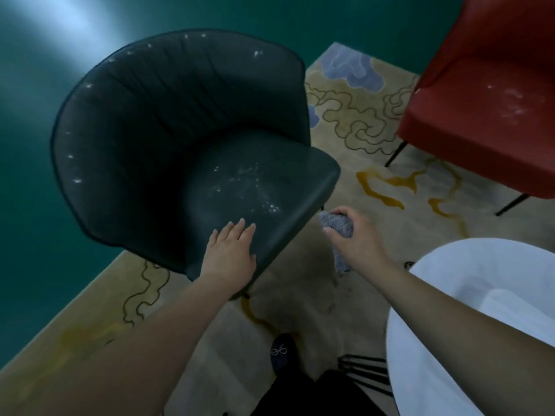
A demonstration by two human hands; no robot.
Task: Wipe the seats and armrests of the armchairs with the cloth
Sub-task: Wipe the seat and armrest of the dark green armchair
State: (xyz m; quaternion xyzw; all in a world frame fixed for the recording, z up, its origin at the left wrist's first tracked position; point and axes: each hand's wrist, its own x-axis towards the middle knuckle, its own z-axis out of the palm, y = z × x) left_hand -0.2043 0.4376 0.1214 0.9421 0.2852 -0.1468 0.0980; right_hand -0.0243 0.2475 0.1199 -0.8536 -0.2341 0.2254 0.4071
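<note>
A patterned beige rug point(354, 121) on a teal floor carries a dark green armchair point(180, 139) — white specks on its seat. The left hand point(231, 250) rests flat there, fingers straight. The right hand point(351, 232) clutches a grey cloth point(338, 228) just beside the seat's front edge — its tail hangs downward. A red armchair point(486, 109) stands well apart.

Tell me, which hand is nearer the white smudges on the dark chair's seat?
Left. The left hand rests flat on the seat just below the white smudges; the right hand holds the cloth off the seat's edge.
</note>
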